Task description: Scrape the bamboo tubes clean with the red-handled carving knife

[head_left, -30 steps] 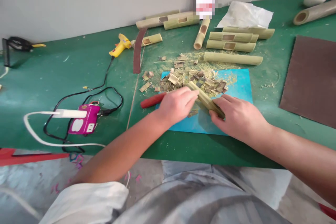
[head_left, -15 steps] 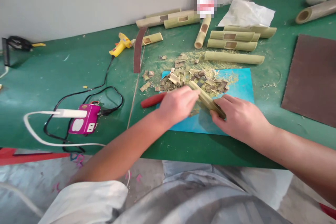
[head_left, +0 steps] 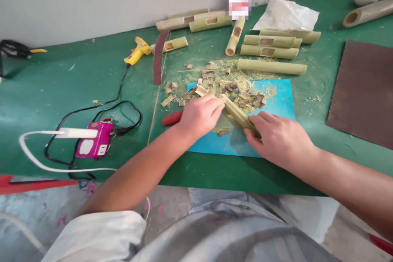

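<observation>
Pale-green bamboo tube in hand, over the blue sheet, slanting from 11 o'clock down to 4; take it as clock centre. Right hand grips its 4 o'clock end, thumb below, fingers over the top. Left hand is curled at the 11 o'clock end; too blurred to tell if the fingertips pinch the tube or something small. Red handle at 9, partly behind the left hand. Bamboo scraps heaped near 12, dust around. Slotted tubes at 1, plain tube just nearer. Brown strip and yellow glue gun at 10, brown sheet at 3, all on the green bench.

Handling, my judgement: firm right grip so the tube can't roll; brace it against the sheet, with loose scraps brushed from under it so it doesn't rock. Left fingertips light, even pressure, short strokes along the grain; watch for splinters on raw edges. Red handle best pushed further out past 9, clear of the left wrist.
</observation>
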